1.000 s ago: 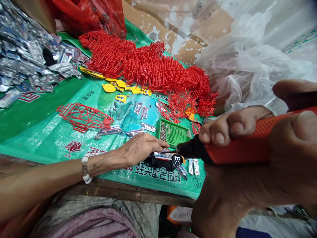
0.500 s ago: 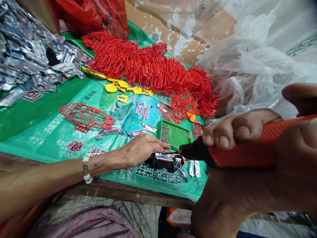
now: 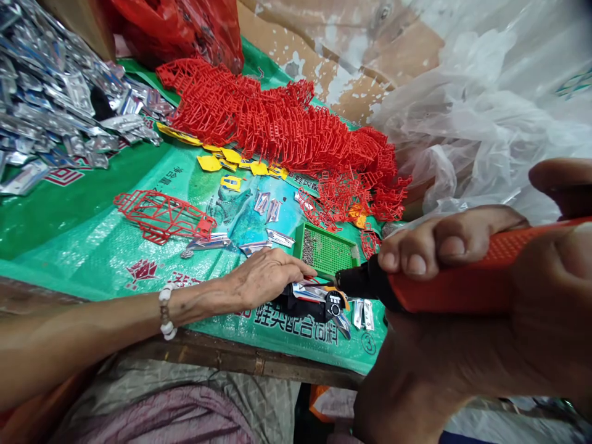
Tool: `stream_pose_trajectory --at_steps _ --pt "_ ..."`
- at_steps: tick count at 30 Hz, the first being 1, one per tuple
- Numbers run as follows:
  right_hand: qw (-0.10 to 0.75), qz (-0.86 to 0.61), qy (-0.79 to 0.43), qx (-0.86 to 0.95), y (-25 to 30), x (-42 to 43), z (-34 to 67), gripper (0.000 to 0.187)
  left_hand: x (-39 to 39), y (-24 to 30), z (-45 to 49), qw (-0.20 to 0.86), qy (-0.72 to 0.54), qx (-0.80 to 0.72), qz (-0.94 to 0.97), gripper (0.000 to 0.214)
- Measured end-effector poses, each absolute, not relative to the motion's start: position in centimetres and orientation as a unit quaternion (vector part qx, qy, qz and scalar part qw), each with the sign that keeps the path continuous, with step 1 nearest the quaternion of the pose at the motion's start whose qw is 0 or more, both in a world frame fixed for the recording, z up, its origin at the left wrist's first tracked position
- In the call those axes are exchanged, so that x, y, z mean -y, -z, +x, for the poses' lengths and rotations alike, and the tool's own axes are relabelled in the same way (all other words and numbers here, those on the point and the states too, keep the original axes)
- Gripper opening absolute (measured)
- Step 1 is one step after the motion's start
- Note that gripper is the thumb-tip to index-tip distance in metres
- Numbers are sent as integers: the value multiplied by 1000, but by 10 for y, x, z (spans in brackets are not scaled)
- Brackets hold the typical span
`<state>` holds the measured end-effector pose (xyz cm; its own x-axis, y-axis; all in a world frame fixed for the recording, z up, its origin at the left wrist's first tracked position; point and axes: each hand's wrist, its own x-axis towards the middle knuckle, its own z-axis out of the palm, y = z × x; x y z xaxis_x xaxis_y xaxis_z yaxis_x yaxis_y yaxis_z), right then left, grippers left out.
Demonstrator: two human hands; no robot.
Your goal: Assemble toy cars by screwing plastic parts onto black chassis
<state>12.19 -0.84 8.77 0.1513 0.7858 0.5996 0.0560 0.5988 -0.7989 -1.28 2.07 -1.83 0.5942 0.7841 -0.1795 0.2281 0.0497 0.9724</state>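
Note:
My right hand (image 3: 462, 246), large in the foreground, is wrapped round a red electric screwdriver (image 3: 444, 283) with a black nose. Its thin bit points left, over a black plastic toy part (image 3: 305, 307) with silver and orange pieces on it. My left hand (image 3: 263, 277), a beaded bracelet at its wrist, holds this part down on the green sheet, fingers pressed close by the bit's tip. Just behind, a green tray (image 3: 337, 254) holds small screws (image 3: 312, 246). Whether the bit sits in a screw is too small to tell.
Red plastic frames (image 3: 272, 129) lie heaped across the back, with yellow parts (image 3: 231, 155) before them. One red frame (image 3: 161, 213) lies apart. Silver pieces (image 3: 55, 105) pile up at left. Clear plastic sheeting (image 3: 462, 105) hangs at right. The table's wooden edge (image 3: 222, 351) runs in front.
The view has shifted very slightly. Both hands, the electric screwdriver and the black toy part keep nearly the same places.

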Motion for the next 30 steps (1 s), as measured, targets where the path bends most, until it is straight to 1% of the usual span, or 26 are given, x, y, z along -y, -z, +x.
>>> stream_pose_trajectory --at_steps 4,9,15,20,22,26,30 --pt "666 -359 -291 586 -86 9 124 12 -21 19 -13 612 -226 -379 656 46" --pt "688 -324 -289 581 -86 5 122 8 -22 18 -12 603 -219 -377 667 47" --pt "682 -324 -284 591 -85 7 124 18 -24 15 -12 601 -201 -380 673 45" --pt "681 -327 -282 591 -85 9 124 32 -25 13 -10 601 -195 -384 673 45" --pt "682 -333 -285 586 -86 9 123 29 -25 13 -10 601 -194 -386 672 45" --pt "680 -333 -280 591 -86 8 123 15 -25 12 -10 602 -194 -389 670 43" --pt "677 -339 -267 596 -87 8 122 12 -25 13 -9 603 -194 -392 667 42"
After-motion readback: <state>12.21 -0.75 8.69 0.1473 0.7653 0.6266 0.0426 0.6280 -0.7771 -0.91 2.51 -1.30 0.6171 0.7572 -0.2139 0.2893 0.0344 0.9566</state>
